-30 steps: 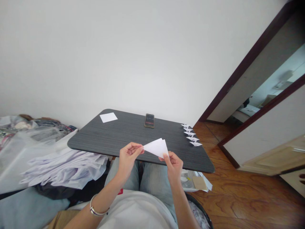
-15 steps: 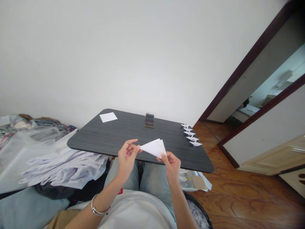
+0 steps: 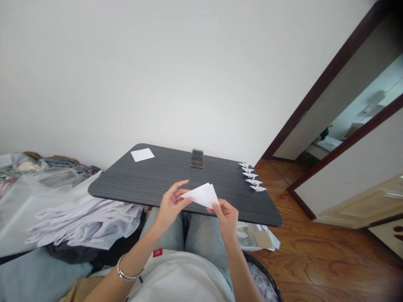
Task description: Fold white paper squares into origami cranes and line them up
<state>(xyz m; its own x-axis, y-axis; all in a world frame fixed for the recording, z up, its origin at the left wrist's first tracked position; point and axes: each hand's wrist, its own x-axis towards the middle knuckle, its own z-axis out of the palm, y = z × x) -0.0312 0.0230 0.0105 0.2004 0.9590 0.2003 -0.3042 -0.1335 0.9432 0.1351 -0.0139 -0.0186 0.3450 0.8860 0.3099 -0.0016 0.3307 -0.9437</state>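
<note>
A folded sheet of white paper [image 3: 202, 195] is held above the near edge of the dark table [image 3: 166, 172]. It narrows to a point on the left and widens to the right. My left hand [image 3: 171, 204] has its thumb and fingers around the pointed end, with the index finger stretched out. My right hand [image 3: 226, 214] pinches the lower right corner, thumb on top and fingers behind. A row of several folded white paper cranes [image 3: 252, 176] stands along the table's right edge. A flat white sheet [image 3: 142, 154] lies at the back left.
A phone [image 3: 197, 158] stands at the back of the table near the wall. Left of the table are piled white cloth [image 3: 85, 222] and plastic bags [image 3: 44, 188]. Below the right side are a box of papers [image 3: 258, 237] and a black-rimmed bin [image 3: 264, 279] with paper scraps.
My left hand has shifted slightly right along the folded paper, its thumb now further over the pointed end and its index finger straighter. The right hand keeps its pinch.
</note>
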